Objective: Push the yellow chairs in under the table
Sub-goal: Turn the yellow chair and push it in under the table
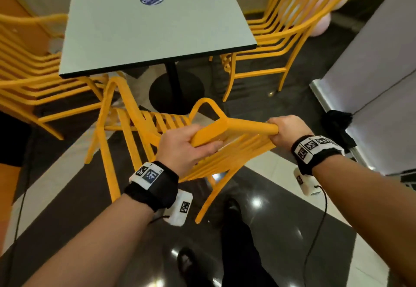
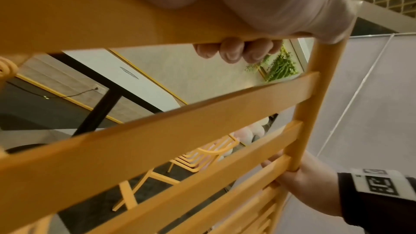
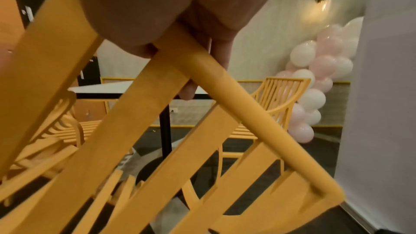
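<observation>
A yellow slatted armchair (image 1: 247, 127) stands in front of the near edge of the grey-topped table (image 1: 157, 28), with its seat toward the table. My left hand (image 1: 186, 145) grips the left part of its top back rail. In the left wrist view that hand's fingers (image 2: 236, 51) curl round the rail above the back slats (image 2: 157, 140). My right hand (image 1: 286, 129) grips the rail's right corner; in the right wrist view the right hand (image 3: 202, 24) wraps the corner of the chair (image 3: 225, 86). The chair's left armrest (image 1: 117, 84) reaches the table's near left corner.
A second yellow chair (image 1: 33, 79) sits at the table's left side and a third yellow chair (image 1: 276, 28) at the far right. The table's black pedestal base (image 1: 175, 93) is ahead of the held chair. A white partition (image 1: 382, 61) and a black object (image 1: 337, 124) lie right. Balloons (image 3: 319, 70) stand behind.
</observation>
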`<state>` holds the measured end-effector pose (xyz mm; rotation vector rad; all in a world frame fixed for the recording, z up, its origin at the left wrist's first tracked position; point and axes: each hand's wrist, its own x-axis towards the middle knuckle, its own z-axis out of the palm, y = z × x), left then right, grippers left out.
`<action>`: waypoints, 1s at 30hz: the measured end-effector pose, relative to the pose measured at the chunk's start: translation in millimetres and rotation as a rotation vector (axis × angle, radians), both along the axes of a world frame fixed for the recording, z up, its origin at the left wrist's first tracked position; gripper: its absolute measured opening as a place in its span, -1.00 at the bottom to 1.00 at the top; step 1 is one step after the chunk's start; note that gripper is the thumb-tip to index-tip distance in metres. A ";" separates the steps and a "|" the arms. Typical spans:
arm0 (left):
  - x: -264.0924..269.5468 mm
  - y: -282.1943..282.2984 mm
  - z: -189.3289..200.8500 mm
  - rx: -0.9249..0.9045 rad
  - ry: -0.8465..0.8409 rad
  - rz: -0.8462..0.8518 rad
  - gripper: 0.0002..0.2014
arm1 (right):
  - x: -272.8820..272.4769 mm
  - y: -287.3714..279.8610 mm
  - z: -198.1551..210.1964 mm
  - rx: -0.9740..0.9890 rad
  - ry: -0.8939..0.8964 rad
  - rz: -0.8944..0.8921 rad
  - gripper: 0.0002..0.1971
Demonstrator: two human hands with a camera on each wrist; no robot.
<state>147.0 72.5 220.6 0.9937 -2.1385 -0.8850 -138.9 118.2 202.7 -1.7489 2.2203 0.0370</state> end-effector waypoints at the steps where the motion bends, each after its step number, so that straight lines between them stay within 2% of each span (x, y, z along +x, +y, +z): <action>1: 11.8 2.0 5.9 0.030 0.022 0.002 -0.81 | 9.2 2.2 8.3 -0.037 0.006 0.001 -0.92; 4: 55.6 6.1 17.8 0.097 0.020 -0.025 -0.90 | 44.3 9.9 23.0 -0.094 0.020 0.068 -0.88; 6: 93.5 7.9 23.7 0.073 -0.022 -0.040 -0.91 | 73.1 13.6 28.1 -0.117 0.030 0.132 -0.88; 10: 168.0 24.1 32.0 -0.048 -0.137 0.078 -0.61 | 138.4 14.9 37.0 -0.184 0.024 0.252 -0.90; 12: 195.5 37.2 42.3 -0.125 -0.111 0.163 -0.57 | 175.2 11.6 42.6 -0.203 0.013 0.297 -0.90; 14: 221.8 48.9 56.1 -0.222 -0.165 0.198 -0.52 | 213.4 9.7 47.5 -0.206 0.006 0.351 -0.90; 16: 250.4 59.2 69.1 -0.243 -0.347 0.181 -0.56 | 250.4 9.8 49.4 -0.185 0.018 0.396 -0.90; 20: 301.0 74.9 67.9 -0.077 -0.889 0.195 -0.61 | 321.9 17.2 42.1 -0.094 0.042 0.464 -0.88; 22: 318.5 84.8 55.2 -0.070 -0.921 0.172 -0.74 | 345.9 24.4 36.8 -0.042 -0.023 0.492 -0.86; 24: 336.7 95.8 39.4 -0.078 -0.852 0.178 -0.82 | 342.5 25.6 28.2 0.017 -0.074 0.496 -0.77; 27: 359.4 112.8 14.9 -0.069 -0.754 0.188 -0.72 | 294.8 21.5 16.0 0.114 0.085 0.485 -0.48; 30: 364.0 121.8 -10.0 -0.029 -0.694 0.168 -0.60 | 263.5 19.0 9.3 0.231 0.228 0.533 -0.51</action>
